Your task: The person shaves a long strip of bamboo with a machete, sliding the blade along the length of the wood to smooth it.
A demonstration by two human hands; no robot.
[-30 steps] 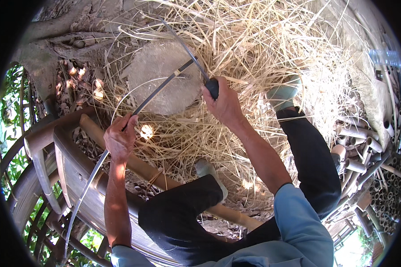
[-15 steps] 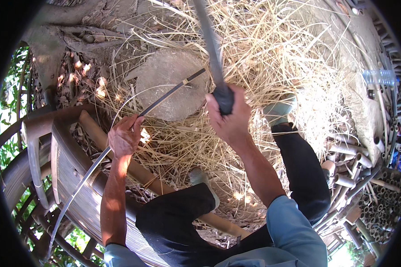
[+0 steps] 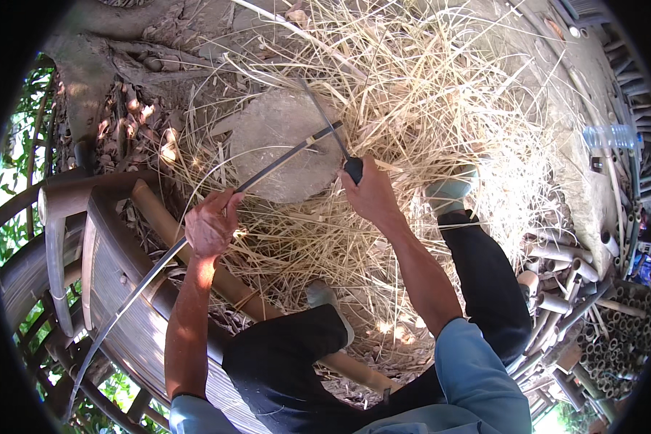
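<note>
My left hand (image 3: 211, 226) is closed around a long, thin bamboo strip (image 3: 282, 160), dark on one face with a pale band near its far end. The strip's far end lies over a round wooden chopping block (image 3: 264, 126); its other end curves down past my left forearm. My right hand (image 3: 373, 194) grips a knife by its black handle (image 3: 353, 170). The narrow blade (image 3: 317, 103) points away to the upper left and crosses the strip near its far end, over the block. Whether the edge touches the strip I cannot tell.
Pale bamboo shavings (image 3: 441, 94) cover the ground around the block. A bamboo bench (image 3: 126, 289) stands at the left, with a bamboo pole (image 3: 249, 293) beside it. Cut bamboo tubes (image 3: 618, 340) are piled at the right, below a clear plastic bottle (image 3: 609, 137).
The knife has come down from its raised position, so its blade now crosses the strip over the block. My left hand and the strip have shifted slightly to the right.
</note>
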